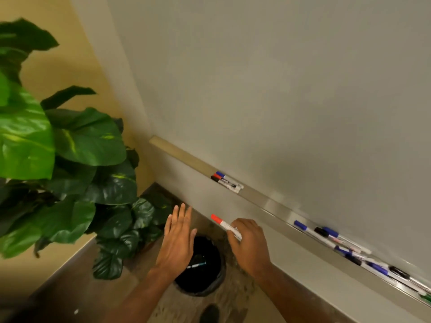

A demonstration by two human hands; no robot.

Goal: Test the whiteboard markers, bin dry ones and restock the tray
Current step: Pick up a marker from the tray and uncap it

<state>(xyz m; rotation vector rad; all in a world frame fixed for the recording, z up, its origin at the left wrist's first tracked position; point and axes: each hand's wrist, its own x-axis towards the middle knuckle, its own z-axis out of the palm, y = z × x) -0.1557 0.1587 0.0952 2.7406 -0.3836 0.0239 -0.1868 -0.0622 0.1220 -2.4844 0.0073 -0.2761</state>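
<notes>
Whiteboard [303, 89] fills most of the view, running up and right of the bin [221, 279], which stands on the speckled floor at the wall's foot. Left of the bin a big-leaved plant [58, 148] crowds in, its lower leaves close to the rim. Above the bin and running off to the right, the metal tray [268, 203] carries three markers [227, 181] in a tight bunch up and right of the bin, and a looser scatter [345, 243] further right. The left hand [178, 238] hovers flat over the bin's left side, fingers straight and together, holding nothing. The right hand [250, 243] is above the bin's right edge, fingers curled round the white barrel of the red marker [225, 226], whose red cap points up and left, towards the wall. One marker [197, 265] already lies inside the bin. My read is that the red one is being binned as dry. The risk is a miss: the marker seems to hang over the far rim rather than the middle, so a release from here could clip the edge and roll off under the plant. The flat left hand also covers part of the opening and could knock a dropped marker aside.
</notes>
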